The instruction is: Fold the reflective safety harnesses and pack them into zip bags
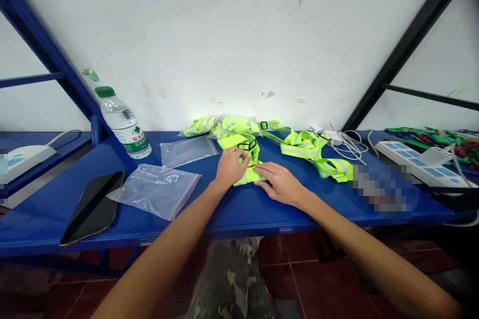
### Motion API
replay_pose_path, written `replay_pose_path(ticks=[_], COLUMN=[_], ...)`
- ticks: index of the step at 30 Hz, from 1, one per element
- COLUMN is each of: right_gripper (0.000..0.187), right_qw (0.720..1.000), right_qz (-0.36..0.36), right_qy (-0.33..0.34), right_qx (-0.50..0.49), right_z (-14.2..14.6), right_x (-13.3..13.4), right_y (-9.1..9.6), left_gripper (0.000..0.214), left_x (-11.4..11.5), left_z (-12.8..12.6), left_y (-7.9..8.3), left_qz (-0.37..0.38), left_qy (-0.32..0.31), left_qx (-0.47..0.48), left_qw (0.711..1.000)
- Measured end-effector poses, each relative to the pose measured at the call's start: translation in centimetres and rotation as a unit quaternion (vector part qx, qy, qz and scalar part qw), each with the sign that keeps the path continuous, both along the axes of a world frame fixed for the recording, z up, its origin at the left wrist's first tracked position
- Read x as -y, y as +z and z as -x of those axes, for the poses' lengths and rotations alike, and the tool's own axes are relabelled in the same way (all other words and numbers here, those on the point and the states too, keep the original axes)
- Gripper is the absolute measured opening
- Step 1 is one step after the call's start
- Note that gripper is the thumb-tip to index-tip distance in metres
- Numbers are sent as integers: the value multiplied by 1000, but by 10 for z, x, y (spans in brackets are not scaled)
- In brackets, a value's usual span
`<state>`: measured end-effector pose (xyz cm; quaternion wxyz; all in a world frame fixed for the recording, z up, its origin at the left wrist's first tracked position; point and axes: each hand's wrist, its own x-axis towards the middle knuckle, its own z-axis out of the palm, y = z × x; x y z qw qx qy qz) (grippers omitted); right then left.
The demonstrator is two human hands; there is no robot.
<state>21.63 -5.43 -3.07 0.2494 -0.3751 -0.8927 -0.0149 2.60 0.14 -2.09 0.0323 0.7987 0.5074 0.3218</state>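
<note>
Neon yellow reflective webbing with grey stripes and black plastic buckles lies in loose bands across the blue table. My left hand (232, 167) pinches a folded part of a reflective vest (249, 177) close to a black buckle (245, 145). My right hand (280, 184) lies against the same fold from the right, its fingertips on the fabric. A longer band (301, 145) runs off to the right, and another bunch (228, 125) sits against the wall behind my hands.
Two clear zip bags (155, 190) lie left of my hands, with a black phone (93, 207) beyond them and a water bottle (123, 122) behind. White cables (346, 144) and a power strip (419, 164) lie at right. A blurred patch covers part of the table.
</note>
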Motion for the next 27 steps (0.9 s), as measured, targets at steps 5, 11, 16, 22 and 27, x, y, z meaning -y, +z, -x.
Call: replay_pose_path(ticks=[5, 11, 16, 22, 27], right_gripper=[35, 34, 33, 35, 37], right_qw=[1000, 999, 995, 991, 991], right_qz=[-9, 22, 69, 84, 57], right_qy=[-14, -29, -63, -87, -114], right_qx=[16, -12, -43, -63, -31], right_z=[4, 6, 11, 19, 24], right_x=[1, -4, -12, -25, -29], right_y=[1, 6, 14, 17, 19], left_gripper=[41, 35, 30, 38, 41], left_x=[6, 15, 20, 18, 12], left_z=[-2, -3, 1, 4, 4], left_y=[6, 14, 16, 16, 14], left_qz=[-22, 68, 61, 67, 76], left_qy=[90, 76, 67, 37, 54], left_qx=[14, 112, 128, 131, 125], left_qw=[996, 988, 988, 988, 988])
